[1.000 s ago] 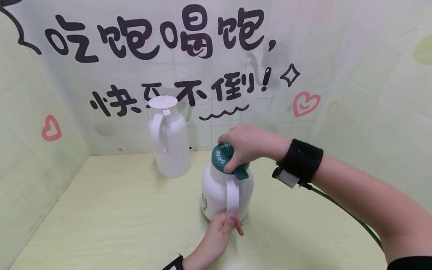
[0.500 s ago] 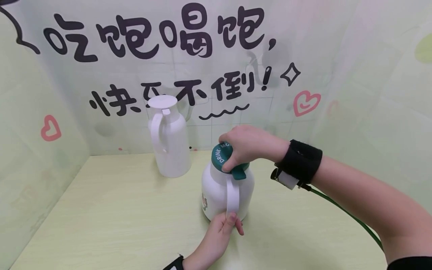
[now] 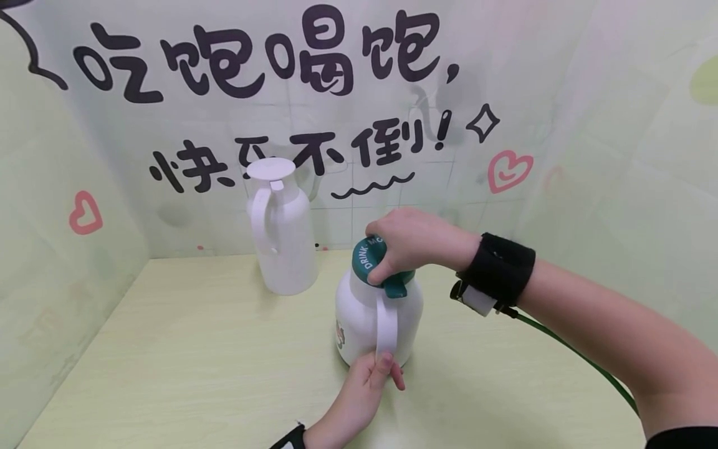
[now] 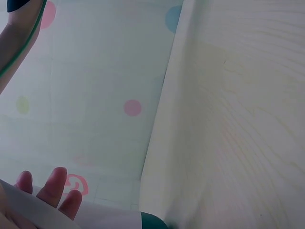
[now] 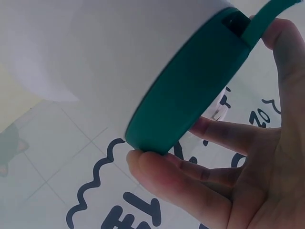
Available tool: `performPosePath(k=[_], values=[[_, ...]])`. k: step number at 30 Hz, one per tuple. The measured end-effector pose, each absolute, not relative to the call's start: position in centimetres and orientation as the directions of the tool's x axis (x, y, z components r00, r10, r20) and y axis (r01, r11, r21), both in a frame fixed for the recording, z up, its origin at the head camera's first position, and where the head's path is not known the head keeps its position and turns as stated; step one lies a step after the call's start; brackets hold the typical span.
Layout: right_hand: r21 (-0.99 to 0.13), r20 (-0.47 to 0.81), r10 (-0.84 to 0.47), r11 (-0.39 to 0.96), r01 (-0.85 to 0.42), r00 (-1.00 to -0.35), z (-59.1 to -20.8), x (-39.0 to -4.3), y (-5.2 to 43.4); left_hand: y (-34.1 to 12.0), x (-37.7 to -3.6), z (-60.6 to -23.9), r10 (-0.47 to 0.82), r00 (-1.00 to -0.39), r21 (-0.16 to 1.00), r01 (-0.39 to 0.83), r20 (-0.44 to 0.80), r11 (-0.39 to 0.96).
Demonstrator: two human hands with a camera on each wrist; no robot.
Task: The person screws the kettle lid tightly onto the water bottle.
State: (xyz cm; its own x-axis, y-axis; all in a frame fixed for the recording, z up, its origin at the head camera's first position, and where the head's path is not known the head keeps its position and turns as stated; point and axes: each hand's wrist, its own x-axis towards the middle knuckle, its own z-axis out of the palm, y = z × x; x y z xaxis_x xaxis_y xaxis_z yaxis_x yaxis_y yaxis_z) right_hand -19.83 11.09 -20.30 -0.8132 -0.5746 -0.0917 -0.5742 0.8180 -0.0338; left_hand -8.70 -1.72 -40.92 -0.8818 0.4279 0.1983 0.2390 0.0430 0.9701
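A white vacuum jug (image 3: pixel 359 318) with a green lid (image 3: pixel 367 257) stands upright on the table. My left hand (image 3: pixel 367 380) grips the lower part of its white handle (image 3: pixel 387 324), thumb on the near side. In the left wrist view several fingertips (image 4: pixel 53 187) show past the handle. From above, my right hand (image 3: pixel 412 240) grips the lid by its edge. The right wrist view shows the thumb and fingers spread round the green lid (image 5: pixel 190 86), one fingertip close to its tab (image 5: pixel 267 24). In the head view the tab sits almost over the handle.
A taller all-white jug (image 3: pixel 287 243) stands at the back left, near the printed backdrop (image 3: pixel 370 206). The pale wood table (image 3: pixel 185 349) meets fabric walls at the sides and back. A green cable (image 3: pixel 583 355) runs from the right wrist camera along the forearm.
The lid has turned slightly, its tab shifting left toward the handle, with my right hand turning along. My left hand and the jug body stay in place.
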Motion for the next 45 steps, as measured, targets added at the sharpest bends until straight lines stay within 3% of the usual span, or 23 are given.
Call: performPosePath(k=[28,45], values=[[-0.001,-0.213,-0.533,0.838,-0.546,-0.819,-19.2,-20.0,10.6,-1.3,-9.2,-40.9,0.463,-0.863,0.964,0.26,0.203,0.062],[-0.037,-0.124,-0.561,0.827,-0.561,-0.819,-19.9,-19.6,10.9,-1.4,-8.8,-40.7,0.444,-0.872,0.963,0.26,0.206,0.065]])
